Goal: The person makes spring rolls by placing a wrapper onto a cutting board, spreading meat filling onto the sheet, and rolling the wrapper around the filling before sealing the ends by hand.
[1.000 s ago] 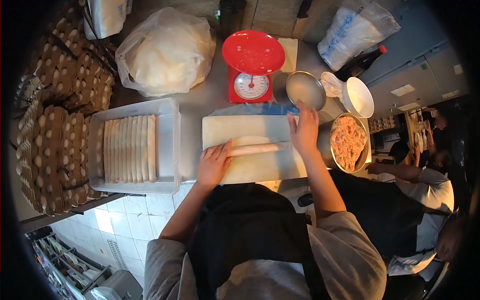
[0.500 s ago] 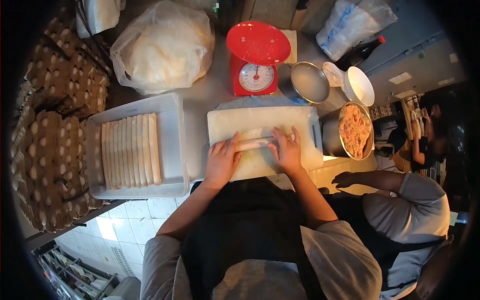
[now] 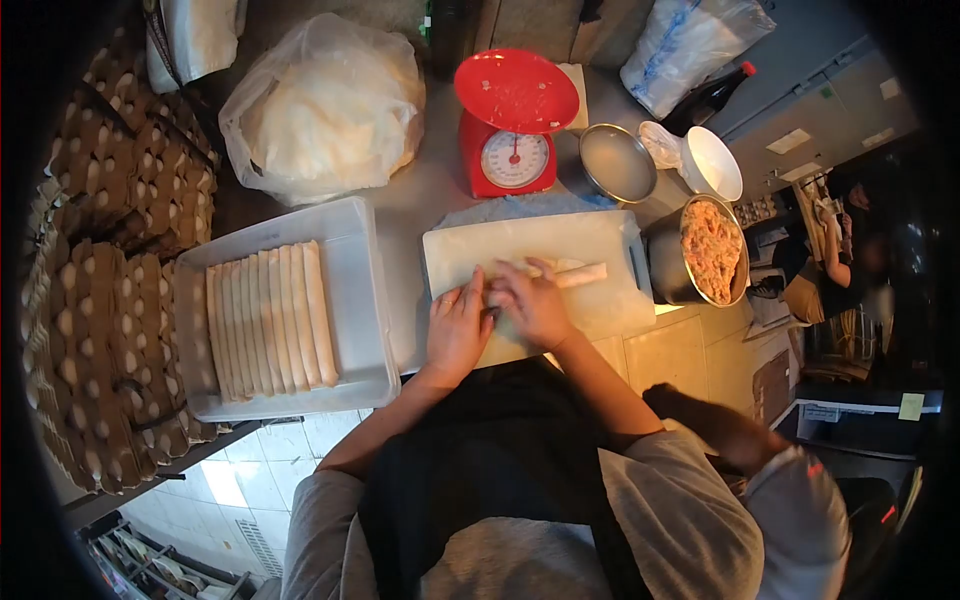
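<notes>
A long pale roll [image 3: 582,275] lies on the white cutting board [image 3: 600,235], its right end showing past my right hand. My left hand [image 3: 460,325] rests on the board at the roll's left part, fingers stretched out. Close beside it, my right hand [image 3: 533,303] lies over the roll, fingers spread and slightly blurred. The roll's left end is hidden under the hands. Left of the board, a plastic tub [image 3: 360,300] holds several finished-looking rolls [image 3: 270,320] side by side.
Behind the board stand a red scale [image 3: 515,130], a metal bowl [image 3: 617,163] and a white bowl [image 3: 712,163]. A pot of orange-pink filling [image 3: 712,250] is at right. Egg trays [image 3: 110,340] and a plastic bag [image 3: 325,110] are left. A co-worker's arm [image 3: 710,420] is near my right side.
My right hand has moved left, close to my left hand, uncovering the roll's right end. The co-worker's arm has drawn back toward the bottom right. The view has shifted slightly.
</notes>
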The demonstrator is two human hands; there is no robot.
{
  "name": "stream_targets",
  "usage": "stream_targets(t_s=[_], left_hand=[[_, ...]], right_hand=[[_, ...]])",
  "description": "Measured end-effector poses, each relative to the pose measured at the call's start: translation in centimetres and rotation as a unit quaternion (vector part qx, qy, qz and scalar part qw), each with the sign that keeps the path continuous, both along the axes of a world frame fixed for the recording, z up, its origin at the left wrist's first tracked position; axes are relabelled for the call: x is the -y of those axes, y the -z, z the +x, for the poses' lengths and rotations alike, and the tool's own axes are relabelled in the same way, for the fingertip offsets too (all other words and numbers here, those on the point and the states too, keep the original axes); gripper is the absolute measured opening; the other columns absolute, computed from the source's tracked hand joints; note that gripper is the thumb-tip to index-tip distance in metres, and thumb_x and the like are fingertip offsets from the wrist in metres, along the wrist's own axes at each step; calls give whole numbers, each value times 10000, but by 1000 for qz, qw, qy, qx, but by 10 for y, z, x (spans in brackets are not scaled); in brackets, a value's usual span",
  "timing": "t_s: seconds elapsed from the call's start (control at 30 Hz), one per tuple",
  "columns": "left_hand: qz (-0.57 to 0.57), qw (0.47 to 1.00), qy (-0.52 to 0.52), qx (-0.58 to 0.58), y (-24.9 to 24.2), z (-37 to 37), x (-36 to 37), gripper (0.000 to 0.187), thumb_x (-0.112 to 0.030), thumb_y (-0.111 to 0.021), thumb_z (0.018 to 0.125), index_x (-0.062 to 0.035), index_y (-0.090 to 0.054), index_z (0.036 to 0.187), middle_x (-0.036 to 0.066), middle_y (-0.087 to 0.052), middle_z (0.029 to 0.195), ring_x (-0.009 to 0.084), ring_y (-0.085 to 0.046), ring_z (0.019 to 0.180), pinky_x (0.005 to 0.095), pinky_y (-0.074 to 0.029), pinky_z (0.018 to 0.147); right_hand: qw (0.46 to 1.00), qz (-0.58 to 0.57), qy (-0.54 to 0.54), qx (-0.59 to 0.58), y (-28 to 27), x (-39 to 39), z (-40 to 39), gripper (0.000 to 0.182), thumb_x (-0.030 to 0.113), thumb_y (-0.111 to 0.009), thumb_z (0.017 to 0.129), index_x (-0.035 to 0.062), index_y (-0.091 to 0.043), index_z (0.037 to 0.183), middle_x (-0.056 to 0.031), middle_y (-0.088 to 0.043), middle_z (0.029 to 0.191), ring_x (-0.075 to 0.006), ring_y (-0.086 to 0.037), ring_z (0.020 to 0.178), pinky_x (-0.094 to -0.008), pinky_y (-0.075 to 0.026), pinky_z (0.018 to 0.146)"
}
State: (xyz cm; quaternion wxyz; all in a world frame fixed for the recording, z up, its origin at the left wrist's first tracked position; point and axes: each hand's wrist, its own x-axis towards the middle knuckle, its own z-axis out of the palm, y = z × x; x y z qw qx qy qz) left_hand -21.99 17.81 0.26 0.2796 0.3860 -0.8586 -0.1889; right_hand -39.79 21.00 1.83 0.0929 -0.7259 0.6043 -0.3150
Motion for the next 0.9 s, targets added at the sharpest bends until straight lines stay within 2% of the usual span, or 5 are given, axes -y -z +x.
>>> stream_targets(t_s=[0.33,0.53,0.73,0.83,0.9], left_hand=[[-11,1000,-5,6,2,1,0,745,-252,-693,823,-10,-356,1442,137,-628,1115,275,-540,1089,406,-400,946],[-14,1000,-11,9,9,-2,-3,753,-248,-699,815,-19,-359,1445,126,-636,1121,276,-536,1089,410,-388,963],[-23,999,-15,38,1,-4,-4,723,-232,-701,799,-25,-398,1422,116,-612,1191,266,-514,1132,420,-378,988],[-118,988,-61,78,-23,-11,-8,648,-215,-700,779,-48,-473,1362,110,-577,1245,260,-515,1142,417,-384,984],[-122,989,-25,74,-29,-22,-14,537,-194,-689,776,-76,-535,1276,88,-576,1216,250,-528,1113,413,-396,961]], right_hand=[[975,11,217,-55,-6,-32,-66,394,221,-575,910,39,-538,1257,-108,-696,981,-289,-652,890,-488,-349,1009],[1000,-18,-1,-23,-2,-8,1,395,216,-548,914,58,-519,1275,-127,-687,1063,-265,-657,958,-486,-315,1031],[985,8,144,-94,-10,-43,-88,384,227,-605,887,39,-551,1217,-74,-700,971,-257,-654,924,-492,-330,1020],[985,11,150,-80,-31,-48,-105,369,200,-606,885,47,-551,1216,-50,-700,892,-248,-654,896,-491,-335,1001],[992,10,88,-85,-29,-46,-107,338,186,-668,822,99,-607,1143,-53,-674,992,-251,-622,967,-457,-372,959]])
